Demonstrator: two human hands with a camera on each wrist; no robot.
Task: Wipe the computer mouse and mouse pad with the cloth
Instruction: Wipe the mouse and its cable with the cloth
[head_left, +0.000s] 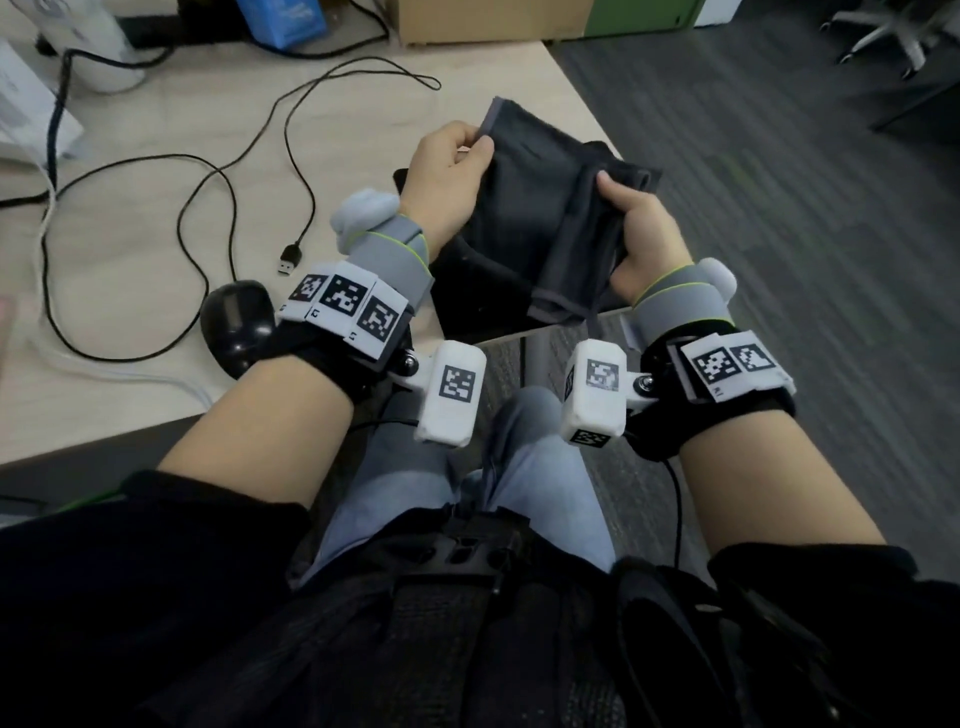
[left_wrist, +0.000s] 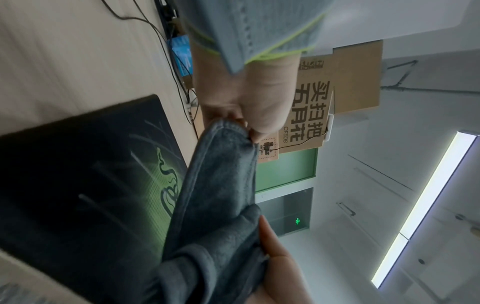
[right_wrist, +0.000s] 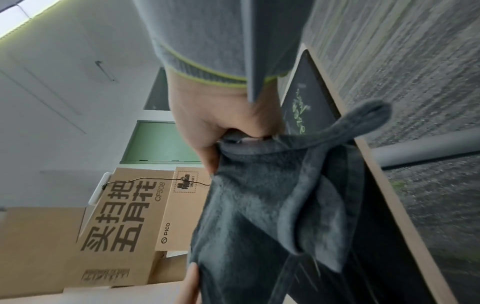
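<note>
Cloth (head_left: 540, 218) pinched between both hands, left (head_left: 447, 176) and right (head_left: 647, 236).

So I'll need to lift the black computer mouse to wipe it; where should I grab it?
Grip the black computer mouse across its two long sides, coming from above. Its domed back faces up on the desk, and the left wrist covers its near end, so that arm must shift first.

The head camera looked down from above onto the desk (head_left: 156, 171) corner; both wrist cameras (close, tilted upward) faced along the hands, sharing the grey cloth (left_wrist: 221, 185) and cardboard box (right_wrist: 124, 226).
</note>
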